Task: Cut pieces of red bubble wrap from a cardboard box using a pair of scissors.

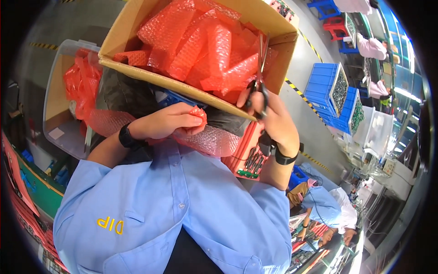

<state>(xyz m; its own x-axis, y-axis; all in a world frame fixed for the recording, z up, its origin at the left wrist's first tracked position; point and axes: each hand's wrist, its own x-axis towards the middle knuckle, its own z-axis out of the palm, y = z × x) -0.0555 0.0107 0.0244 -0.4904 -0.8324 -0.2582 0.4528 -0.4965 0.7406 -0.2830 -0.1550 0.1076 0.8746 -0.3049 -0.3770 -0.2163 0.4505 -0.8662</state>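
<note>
The grey floor shows beyond and to both sides of the work, marked with yellow-and-black tape, and bends toward the rim of the view. A cardboard box stands directly in front of the person, its support hidden, with loose red bubble wrap pieces heaped inside it. To the left sits a clear plastic bin holding more red wrap, from which a red strip trails toward the left forearm. A green-sided table lies at the lower left. At the right, blue crates filled with small parts rest beyond the tape; stools and co-workers are farther off. Regarding the hands: the left hand is closed in a fist around a crumpled piece of red wrap, just outside the box's near edge. The right hand has its fingers curled about the black handles of the scissors, at the near right corner; the blades point away from the person, above the contents and close to the right wall. Bare floor separates that wall from the crates. The near edge runs close to both hands, leaving little room between box and shirt.
</note>
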